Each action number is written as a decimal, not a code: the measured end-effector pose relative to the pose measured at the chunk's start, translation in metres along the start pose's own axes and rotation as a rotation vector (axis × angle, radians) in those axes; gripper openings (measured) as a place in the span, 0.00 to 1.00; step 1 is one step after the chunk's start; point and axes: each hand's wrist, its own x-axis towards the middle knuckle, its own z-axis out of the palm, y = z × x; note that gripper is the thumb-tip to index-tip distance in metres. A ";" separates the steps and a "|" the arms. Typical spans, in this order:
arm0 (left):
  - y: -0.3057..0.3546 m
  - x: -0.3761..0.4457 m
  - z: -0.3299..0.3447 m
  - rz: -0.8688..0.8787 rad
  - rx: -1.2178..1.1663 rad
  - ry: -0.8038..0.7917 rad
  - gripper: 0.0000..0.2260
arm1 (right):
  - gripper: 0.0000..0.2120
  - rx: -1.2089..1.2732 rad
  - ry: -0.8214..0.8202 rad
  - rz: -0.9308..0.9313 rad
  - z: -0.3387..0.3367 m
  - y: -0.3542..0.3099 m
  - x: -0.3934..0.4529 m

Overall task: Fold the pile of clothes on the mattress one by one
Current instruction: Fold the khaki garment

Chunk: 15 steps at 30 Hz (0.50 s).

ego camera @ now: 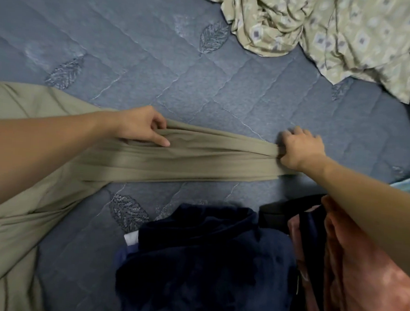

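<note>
Blue quilted mattress (202,88) carries a khaki garment (187,159); left hand (139,128) pinches its bunched strip, right hand (301,148) fists the end. Uneven pulling could twist it.

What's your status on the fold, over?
Left hand and right hand both grip the khaki garment, stretched between them over the mattress. Unfolded pile waits nearer. Nothing blocking.

Garment stretched between two hands on the mattress (203,79)

Garment (175,158) spans left hand (139,125) to right hand (299,148); clothes pile (205,262) nearer, sheet (324,30) beyond.
</note>
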 end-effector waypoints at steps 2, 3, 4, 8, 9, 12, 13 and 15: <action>-0.016 -0.012 -0.009 -0.017 0.105 -0.005 0.12 | 0.22 0.048 0.171 -0.141 -0.007 -0.026 -0.005; -0.022 -0.018 -0.014 -0.017 0.174 0.003 0.11 | 0.21 0.117 0.215 -0.251 -0.010 -0.042 -0.007; -0.028 -0.022 -0.018 -0.014 0.248 0.015 0.10 | 0.20 0.187 0.221 -0.363 -0.013 -0.060 -0.009; -0.038 -0.035 -0.027 0.020 0.493 0.128 0.10 | 0.22 0.251 0.198 -0.582 -0.016 -0.123 -0.006; -0.043 -0.039 -0.028 0.023 0.513 0.161 0.11 | 0.21 0.241 0.221 -0.575 -0.017 -0.133 -0.003; -0.061 -0.051 -0.036 -0.033 0.596 0.186 0.14 | 0.13 0.236 0.214 -0.480 -0.020 -0.145 0.006; -0.067 -0.055 -0.041 -0.053 0.613 0.173 0.15 | 0.12 0.238 0.187 -0.441 -0.021 -0.144 0.009; -0.078 -0.063 -0.055 -0.079 0.631 0.202 0.15 | 0.12 0.220 0.148 -0.352 -0.022 -0.141 0.014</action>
